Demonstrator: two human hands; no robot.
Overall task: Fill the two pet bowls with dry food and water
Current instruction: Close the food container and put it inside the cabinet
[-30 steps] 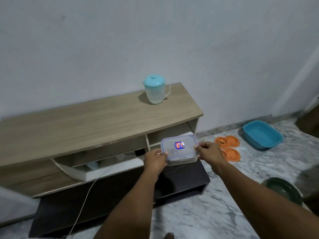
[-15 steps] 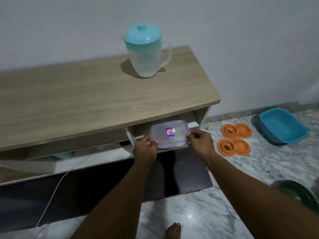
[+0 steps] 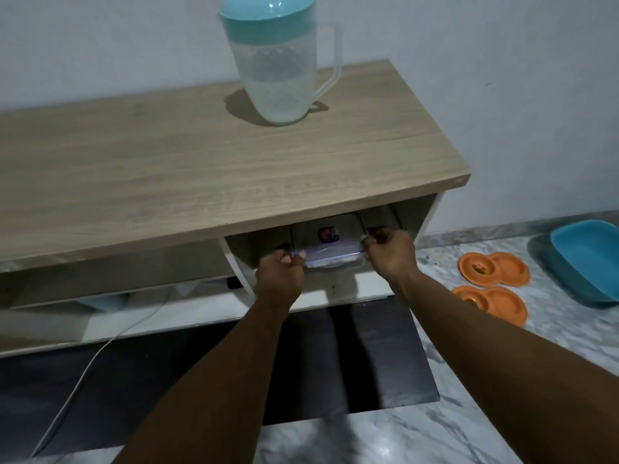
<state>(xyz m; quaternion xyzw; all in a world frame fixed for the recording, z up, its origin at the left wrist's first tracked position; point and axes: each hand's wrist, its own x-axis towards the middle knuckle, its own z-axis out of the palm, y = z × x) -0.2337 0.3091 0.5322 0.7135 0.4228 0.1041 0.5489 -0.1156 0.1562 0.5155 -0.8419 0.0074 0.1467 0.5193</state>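
Both hands, left (image 3: 280, 270) and right (image 3: 388, 251), pinch the clear container (image 3: 326, 251) in the shelf cubby (image 3: 410, 217); probably best kept level.

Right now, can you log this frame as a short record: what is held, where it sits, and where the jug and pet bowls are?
held: clear plastic lidded container, left hand and right hand gripping its ends
container place: in the open shelf under the wooden cabinet top
jug: translucent jug with teal lid, upright on the top
bowls: two orange double pet bowls on the marble floor
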